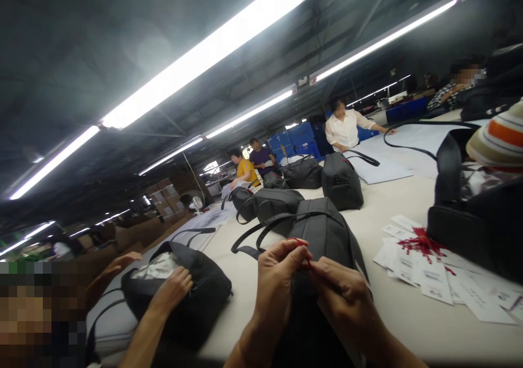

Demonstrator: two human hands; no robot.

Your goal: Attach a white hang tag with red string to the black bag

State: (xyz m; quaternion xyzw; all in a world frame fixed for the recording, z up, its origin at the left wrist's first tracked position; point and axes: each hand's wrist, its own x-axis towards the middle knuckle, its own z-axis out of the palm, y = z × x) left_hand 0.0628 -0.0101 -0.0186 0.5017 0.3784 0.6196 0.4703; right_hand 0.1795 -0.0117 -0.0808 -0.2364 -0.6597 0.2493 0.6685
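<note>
Close in front of me, a dark grey bag [322,224] with two handles stands on the pale table. Above its near side, my left hand [275,281] pinches a thin red cord [300,241] between thumb and fingertips. My right hand [347,297] is closed on the same cord, just right of the left one, and the fingertips of both hands almost meet. Part of the cord loops up over the left fingers. Whatever hangs from it is hidden behind my hands.
White paper tags [437,281] with red cords [423,243] lie right. Beside them stands a dark bag [461,232], near a striped cap [498,136]. At left, another person's hands touch an open black bag [204,286]. More bags [341,180] and people are farther back.
</note>
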